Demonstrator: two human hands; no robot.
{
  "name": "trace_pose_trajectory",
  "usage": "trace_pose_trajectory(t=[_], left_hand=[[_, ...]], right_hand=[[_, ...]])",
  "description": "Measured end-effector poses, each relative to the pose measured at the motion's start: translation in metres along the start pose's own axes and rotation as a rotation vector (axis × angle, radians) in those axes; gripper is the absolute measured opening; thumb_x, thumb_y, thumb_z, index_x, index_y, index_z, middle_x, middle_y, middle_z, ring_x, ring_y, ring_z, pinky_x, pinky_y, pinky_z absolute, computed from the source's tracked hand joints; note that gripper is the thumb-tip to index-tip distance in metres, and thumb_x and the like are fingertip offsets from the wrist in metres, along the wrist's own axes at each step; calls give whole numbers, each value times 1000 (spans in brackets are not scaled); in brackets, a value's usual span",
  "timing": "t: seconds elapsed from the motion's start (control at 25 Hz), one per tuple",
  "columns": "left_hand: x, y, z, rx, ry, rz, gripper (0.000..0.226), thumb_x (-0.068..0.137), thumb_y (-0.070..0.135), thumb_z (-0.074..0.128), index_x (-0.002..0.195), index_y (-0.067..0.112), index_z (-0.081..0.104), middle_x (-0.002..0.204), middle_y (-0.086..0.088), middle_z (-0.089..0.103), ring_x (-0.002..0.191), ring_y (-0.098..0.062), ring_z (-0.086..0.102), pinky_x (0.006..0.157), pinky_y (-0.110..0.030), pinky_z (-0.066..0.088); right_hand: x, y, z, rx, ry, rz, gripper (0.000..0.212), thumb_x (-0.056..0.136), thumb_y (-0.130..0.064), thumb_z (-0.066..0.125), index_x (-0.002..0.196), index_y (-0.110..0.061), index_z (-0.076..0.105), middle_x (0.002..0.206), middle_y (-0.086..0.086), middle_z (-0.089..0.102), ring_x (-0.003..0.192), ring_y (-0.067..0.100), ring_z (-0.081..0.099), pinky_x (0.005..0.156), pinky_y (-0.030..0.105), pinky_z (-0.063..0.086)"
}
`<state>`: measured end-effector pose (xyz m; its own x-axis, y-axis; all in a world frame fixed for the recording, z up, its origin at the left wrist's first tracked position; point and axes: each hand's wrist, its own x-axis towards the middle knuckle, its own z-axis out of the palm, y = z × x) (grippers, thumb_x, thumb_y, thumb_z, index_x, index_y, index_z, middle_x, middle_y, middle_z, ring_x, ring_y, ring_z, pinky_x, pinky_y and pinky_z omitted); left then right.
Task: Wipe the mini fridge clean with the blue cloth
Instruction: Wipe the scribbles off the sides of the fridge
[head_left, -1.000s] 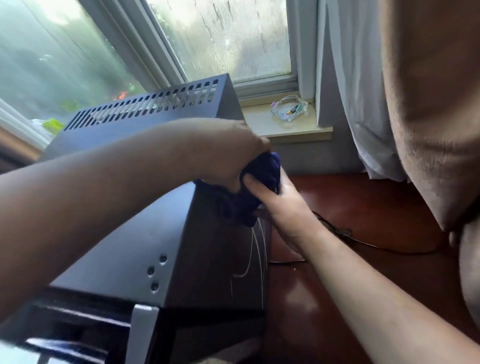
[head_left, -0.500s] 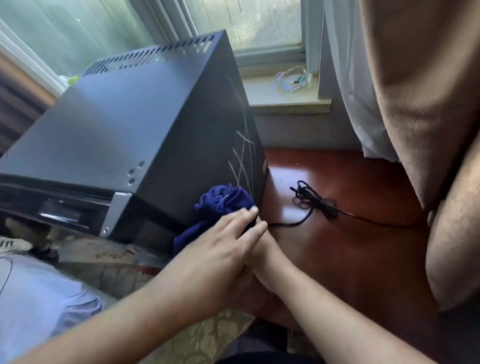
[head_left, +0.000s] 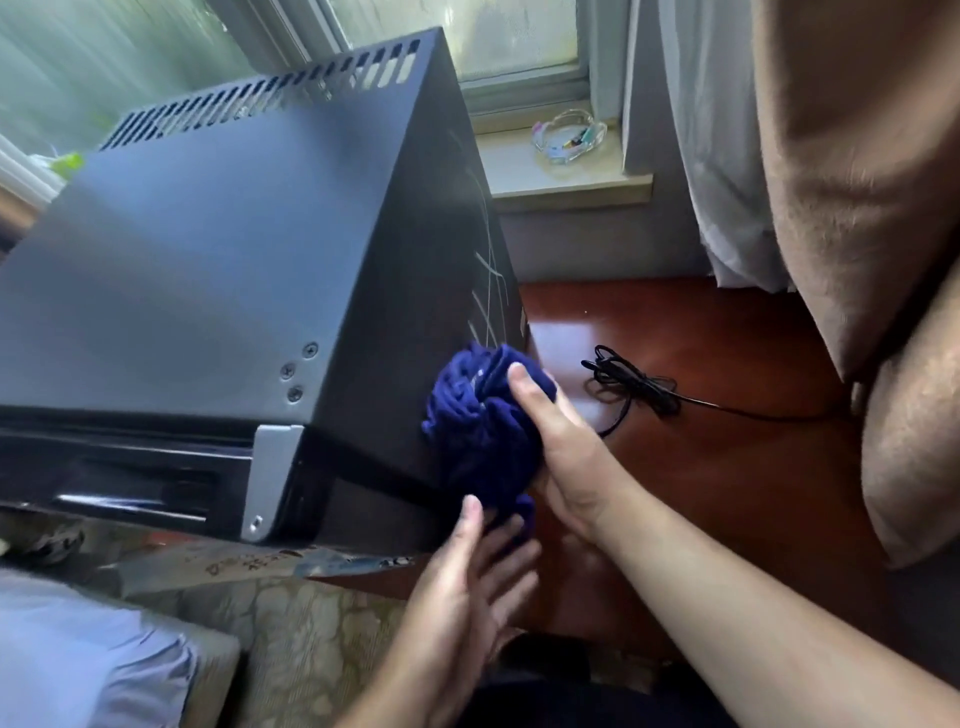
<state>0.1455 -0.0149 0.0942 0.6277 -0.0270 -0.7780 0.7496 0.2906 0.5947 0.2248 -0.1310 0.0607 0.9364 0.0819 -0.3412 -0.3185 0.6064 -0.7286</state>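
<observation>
Head view is showing the right hand (head_left: 566, 447) curling its fingers round the blue cloth (head_left: 478, 431), pressing it on the right side of the mini fridge (head_left: 208, 270) to rub it, while the left hand (head_left: 467, 587) is touching the cloth's near end with straight fingers.

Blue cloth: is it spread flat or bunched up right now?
Bunched up: the blue cloth is a wrinkled wad, gripped by the right hand and held against the side of the mini fridge.
</observation>
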Motion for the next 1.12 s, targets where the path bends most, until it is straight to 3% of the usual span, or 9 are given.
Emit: trace_pose_trajectory(t=[0.12, 0.24, 0.36, 0.48, 0.64, 0.76, 0.88, 1.04, 1.12], left_hand=[[4, 17, 10, -118, -98, 84, 71, 76, 57, 53, 132, 16, 64, 131, -8, 73, 120, -23, 67, 93, -40, 53], [31, 10, 19, -135, -82, 46, 62, 82, 54, 55, 128, 16, 70, 128, -7, 75, 116, -23, 67, 97, -41, 53], [76, -16, 14, -109, 43, -33, 47, 96, 46, 52, 130, 18, 69, 125, -6, 76, 112, -23, 69, 99, -42, 52], [113, -52, 4, -47, 192, -174, 40, 104, 42, 49, 134, 20, 66, 129, -6, 74, 111, -28, 70, 95, -45, 54], [132, -80, -8, 15, 270, -280, 43, 104, 43, 50, 140, 20, 59, 133, -8, 69, 102, -24, 71, 74, -39, 53], [123, -73, -6, -52, 239, -226, 39, 103, 44, 52, 136, 25, 61, 140, -3, 66, 110, -23, 69, 81, -39, 54], [106, -43, 10, -123, 146, -73, 39, 104, 47, 45, 131, 25, 64, 139, -1, 67, 115, -23, 68, 98, -43, 51], [78, 21, 52, -241, 8, 193, 42, 108, 42, 35, 105, 22, 72, 94, 1, 81, 79, -10, 76, 82, -34, 54], [78, 40, 67, -205, -10, 294, 46, 108, 40, 34, 100, 21, 75, 91, 1, 81, 81, -10, 76, 80, -32, 55]], right_hand=[[7, -12, 10, -237, 49, -230, 33, 97, -22, 65, 127, -10, 62, 119, 4, 73, 112, 15, 69, 105, 34, 53], [20, 15, -2, -374, 74, -253, 28, 94, -25, 65, 122, -24, 62, 116, -7, 71, 110, 2, 66, 108, 24, 48], [35, 75, -35, -389, 185, -77, 25, 95, -37, 64, 120, -38, 62, 118, -16, 72, 116, 1, 64, 113, 27, 44], [44, 133, -75, -556, 250, 219, 37, 96, -50, 59, 131, -39, 62, 131, -3, 71, 129, 15, 63, 117, 34, 43], [36, 153, -92, -438, 269, 414, 30, 105, -33, 55, 135, -35, 55, 126, -5, 69, 114, 9, 63, 94, 15, 46], [37, 139, -81, -410, 294, 308, 36, 102, -24, 61, 137, -30, 57, 128, -10, 68, 115, 5, 61, 97, 11, 46], [45, 92, -57, -394, 281, 75, 38, 98, -14, 67, 135, -16, 63, 125, -3, 70, 113, 5, 64, 110, 24, 46], [56, -1, -11, -411, 130, -272, 32, 94, -19, 73, 125, -20, 65, 113, -8, 71, 104, 0, 66, 101, 17, 48], [55, -27, 2, -430, 58, -358, 35, 91, -26, 74, 124, -20, 65, 115, -3, 72, 110, 10, 69, 103, 25, 51]])
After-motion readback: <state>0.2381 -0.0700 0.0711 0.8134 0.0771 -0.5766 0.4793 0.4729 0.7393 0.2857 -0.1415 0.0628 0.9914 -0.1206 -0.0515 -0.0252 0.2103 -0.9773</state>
